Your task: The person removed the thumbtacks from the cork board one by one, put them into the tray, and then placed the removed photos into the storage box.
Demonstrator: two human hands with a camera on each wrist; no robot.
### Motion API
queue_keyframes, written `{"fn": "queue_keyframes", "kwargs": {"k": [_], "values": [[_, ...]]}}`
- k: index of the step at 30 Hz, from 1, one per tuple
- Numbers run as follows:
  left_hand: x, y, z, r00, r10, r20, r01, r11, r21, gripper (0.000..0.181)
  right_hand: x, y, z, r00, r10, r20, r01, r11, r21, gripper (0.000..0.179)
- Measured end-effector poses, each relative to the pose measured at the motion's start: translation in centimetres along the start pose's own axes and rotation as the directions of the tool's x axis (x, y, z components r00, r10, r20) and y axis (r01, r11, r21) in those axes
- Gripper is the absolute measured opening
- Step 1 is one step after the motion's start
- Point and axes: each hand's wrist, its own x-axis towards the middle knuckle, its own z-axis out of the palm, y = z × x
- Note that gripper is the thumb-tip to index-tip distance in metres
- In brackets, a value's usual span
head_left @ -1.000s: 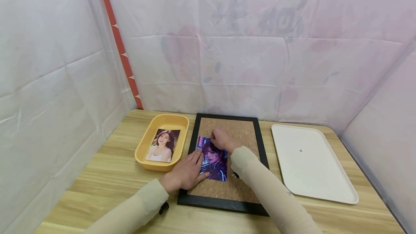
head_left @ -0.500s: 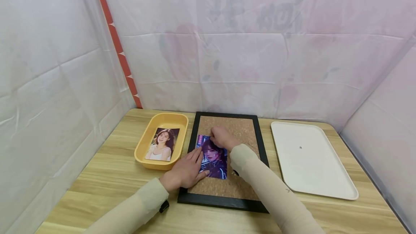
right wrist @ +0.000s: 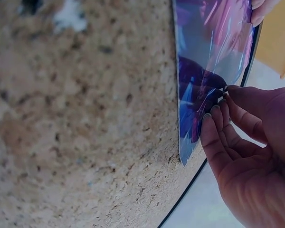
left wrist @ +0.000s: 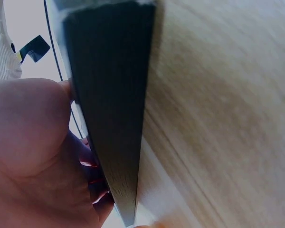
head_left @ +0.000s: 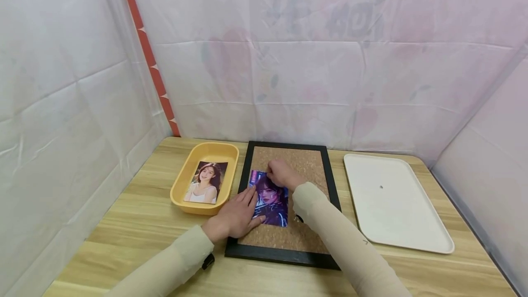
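On the black-framed cork board (head_left: 303, 160) lies a purple-blue glossy picture print (head_left: 272, 205). My left hand (head_left: 236, 216) rests spread over its left edge and presses it down against the board. In the left wrist view, the frame's black side (left wrist: 111, 95) stands beside the palm. My right hand (head_left: 282, 174) is at the print's upper part, fingers bent in. Seen in the right wrist view, the thumb and fingertips (right wrist: 208, 118) pinch a tiny pushpin (right wrist: 224, 88) against the print's surface, most of it hidden by the fingers.
Left of the board, a yellow tray (head_left: 177, 191) holds a photo (head_left: 205, 182) of a person in a white top. To the right lies a white tray (head_left: 406, 219) with a small dark thing (head_left: 381, 187) on it. Cloth walls enclose the wooden table (head_left: 123, 228).
Both hands keep their places on the print and board. The whole head view has shifted up very slightly.
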Motion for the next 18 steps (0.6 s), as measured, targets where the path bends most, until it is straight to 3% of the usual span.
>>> {"fn": "queue_keyframes", "kwargs": {"k": [18], "values": [[0.24, -0.27, 0.6, 1.0, 0.012, -0.019, -0.012, 1.0, 0.015, 0.079, -0.14, 0.22, -0.2, 1.0, 0.001, 0.011, -0.002, 0.997, 0.077, 0.013]]}}
